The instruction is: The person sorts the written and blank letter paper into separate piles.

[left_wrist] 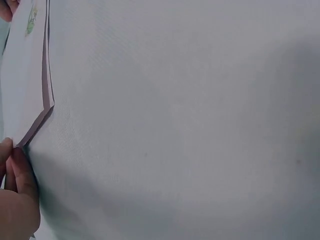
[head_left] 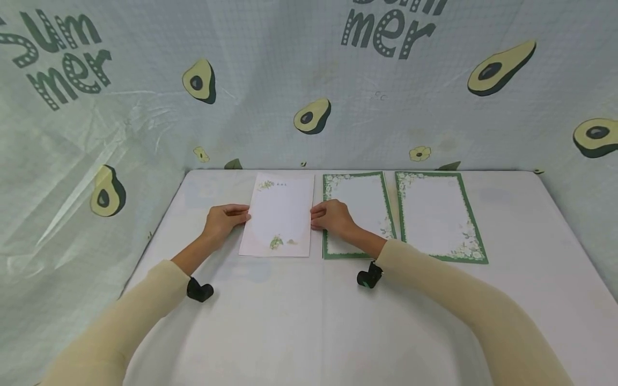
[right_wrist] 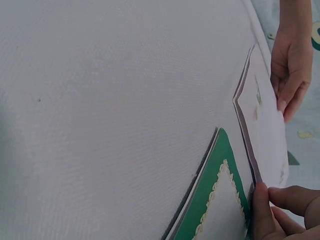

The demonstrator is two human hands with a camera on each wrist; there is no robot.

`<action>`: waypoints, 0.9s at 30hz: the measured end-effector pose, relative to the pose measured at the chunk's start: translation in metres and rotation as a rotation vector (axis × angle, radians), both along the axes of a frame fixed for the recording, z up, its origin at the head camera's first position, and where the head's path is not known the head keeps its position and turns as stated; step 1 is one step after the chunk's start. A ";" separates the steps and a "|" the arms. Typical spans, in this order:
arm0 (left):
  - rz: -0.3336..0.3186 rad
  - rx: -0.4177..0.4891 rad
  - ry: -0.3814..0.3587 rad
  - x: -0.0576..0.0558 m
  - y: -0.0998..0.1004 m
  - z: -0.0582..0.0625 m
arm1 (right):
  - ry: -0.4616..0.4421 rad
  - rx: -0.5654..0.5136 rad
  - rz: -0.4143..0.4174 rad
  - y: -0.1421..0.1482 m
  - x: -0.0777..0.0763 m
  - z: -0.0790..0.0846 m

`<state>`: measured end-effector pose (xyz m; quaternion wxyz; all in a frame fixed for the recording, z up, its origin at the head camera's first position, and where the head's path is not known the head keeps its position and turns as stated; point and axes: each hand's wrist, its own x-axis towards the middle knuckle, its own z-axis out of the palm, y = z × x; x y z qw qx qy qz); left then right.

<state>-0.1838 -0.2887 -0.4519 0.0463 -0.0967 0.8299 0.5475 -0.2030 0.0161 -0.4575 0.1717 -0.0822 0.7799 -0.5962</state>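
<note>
A pale pink-white sheet of paper (head_left: 280,214) with small green plant prints lies at the back of the table, left of centre. It seems to be more than one layer, since a second edge shows beneath it in the left wrist view. My left hand (head_left: 225,222) pinches its left edge between thumb and fingers. At its right edge, my right hand (head_left: 334,217) pinches the paper too, with the wrist above a green-bordered sheet (head_left: 357,193). In the right wrist view, thumb and forefinger of the right hand (right_wrist: 285,210) meet at the paper's edge.
Another green-bordered sheet (head_left: 432,214) with white flowers lies further right. A white cloth covers the table (head_left: 289,321). Behind it hangs a curtain (head_left: 260,64) printed with avocados and letters. Black wrist devices (head_left: 369,275) hang below both sleeves.
</note>
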 end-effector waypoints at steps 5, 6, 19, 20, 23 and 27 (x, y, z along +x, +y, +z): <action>-0.011 -0.111 -0.010 0.001 0.001 -0.001 | -0.018 0.002 0.003 -0.001 0.002 0.003; -0.010 -0.114 -0.013 0.001 0.001 -0.001 | -0.021 0.005 0.004 -0.001 0.002 0.004; -0.016 -0.125 -0.025 0.002 0.003 0.000 | -0.024 0.034 0.010 0.000 0.004 0.008; -0.016 -0.127 -0.026 0.003 0.003 0.000 | -0.022 0.045 0.012 0.000 0.004 0.008; -0.016 -0.129 -0.029 0.003 0.004 0.001 | -0.011 0.074 0.024 -0.001 0.004 0.009; -0.018 -0.140 -0.022 0.003 0.003 0.002 | 0.008 0.103 0.036 -0.001 0.004 0.010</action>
